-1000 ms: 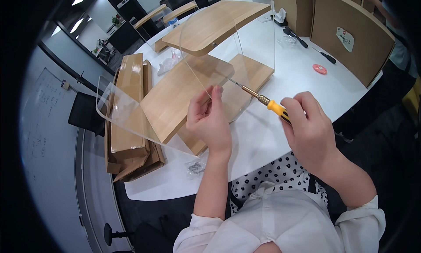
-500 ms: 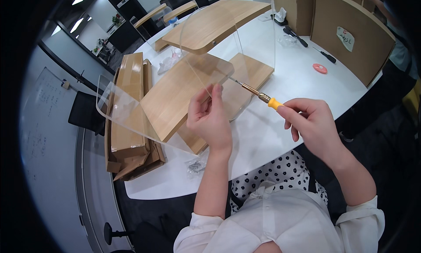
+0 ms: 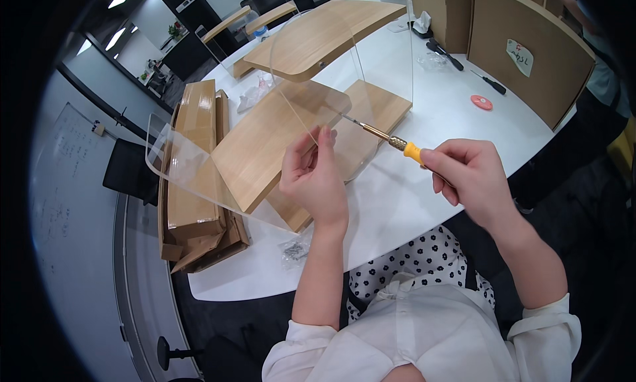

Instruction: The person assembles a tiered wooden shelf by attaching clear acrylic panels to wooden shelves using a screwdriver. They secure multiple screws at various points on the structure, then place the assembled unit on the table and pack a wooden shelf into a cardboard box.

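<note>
Your right hand (image 3: 467, 180) is gripping a screwdriver (image 3: 397, 143) by its yellow handle, thumb and fingers pressing around the rear part. The screwdriver is slanting up and to the left above the white table (image 3: 391, 200), its bronze-coloured shank leading to a thin silver bit. The bit is pointing toward the rounded end of the middle board (image 3: 278, 143); whether it is engaging a fastener, I cannot tell.

Your left hand (image 3: 314, 177) is pinching the edge of a clear panel (image 3: 295, 110) between thumb and fingers, just left of the bit. The upper board (image 3: 331, 34) is sitting beyond, and the lower board (image 3: 391, 106) is lying beneath on the table. A second clear panel (image 3: 189, 173) is extending to the left, in front of a cardboard carton (image 3: 192, 127).

A plastic bag (image 3: 293, 251) of small metal parts is lying near your left forearm. On the far right, a black-handled screwdriver (image 3: 491, 83) is lying near a pink oval item (image 3: 481, 102), with a cardboard box (image 3: 500, 24) standing behind.
</note>
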Motion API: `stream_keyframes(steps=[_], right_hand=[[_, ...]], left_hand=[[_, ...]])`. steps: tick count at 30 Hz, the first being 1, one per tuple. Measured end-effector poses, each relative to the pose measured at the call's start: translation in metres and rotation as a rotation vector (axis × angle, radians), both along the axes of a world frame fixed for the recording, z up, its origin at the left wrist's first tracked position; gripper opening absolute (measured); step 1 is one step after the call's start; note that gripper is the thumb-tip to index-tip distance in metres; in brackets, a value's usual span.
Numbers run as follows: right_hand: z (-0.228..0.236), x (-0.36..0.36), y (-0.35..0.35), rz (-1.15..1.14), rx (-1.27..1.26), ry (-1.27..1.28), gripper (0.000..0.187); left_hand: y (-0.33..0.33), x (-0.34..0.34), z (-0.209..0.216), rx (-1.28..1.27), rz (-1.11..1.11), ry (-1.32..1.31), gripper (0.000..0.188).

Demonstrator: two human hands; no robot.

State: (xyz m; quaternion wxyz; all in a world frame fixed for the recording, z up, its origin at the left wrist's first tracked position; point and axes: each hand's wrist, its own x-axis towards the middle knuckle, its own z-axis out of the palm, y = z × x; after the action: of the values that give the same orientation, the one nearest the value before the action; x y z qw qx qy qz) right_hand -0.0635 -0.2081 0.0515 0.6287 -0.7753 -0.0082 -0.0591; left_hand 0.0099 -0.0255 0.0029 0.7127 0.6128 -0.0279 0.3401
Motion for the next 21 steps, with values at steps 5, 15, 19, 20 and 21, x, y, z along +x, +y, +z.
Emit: stream_keyframes(steps=[5, 15, 19, 20, 21], right_hand=[[0.008, 0.001, 0.002, 0.084, 0.201, 0.315, 0.024], [-0.014, -0.007, 0.010, -0.335, -1.230, -1.019, 0.030], [-0.014, -0.010, 0.012, -0.271, -1.102, -0.935, 0.019], [-0.012, -0.011, 0.013, -0.244, -1.038, -0.894, 0.016], [-0.011, -0.011, 0.014, -0.190, -0.787, -0.673, 0.015]], left_hand=[[0.000, 0.001, -0.002, -0.019, 0.004, -0.026, 0.015], [0.001, 0.002, -0.002, 0.013, 0.013, -0.012, 0.015], [0.000, 0.002, -0.001, 0.005, 0.003, -0.011, 0.015], [0.000, 0.002, -0.001, 0.005, 0.001, -0.011, 0.015], [0.001, 0.002, -0.002, 0.009, 0.000, -0.013, 0.015]])
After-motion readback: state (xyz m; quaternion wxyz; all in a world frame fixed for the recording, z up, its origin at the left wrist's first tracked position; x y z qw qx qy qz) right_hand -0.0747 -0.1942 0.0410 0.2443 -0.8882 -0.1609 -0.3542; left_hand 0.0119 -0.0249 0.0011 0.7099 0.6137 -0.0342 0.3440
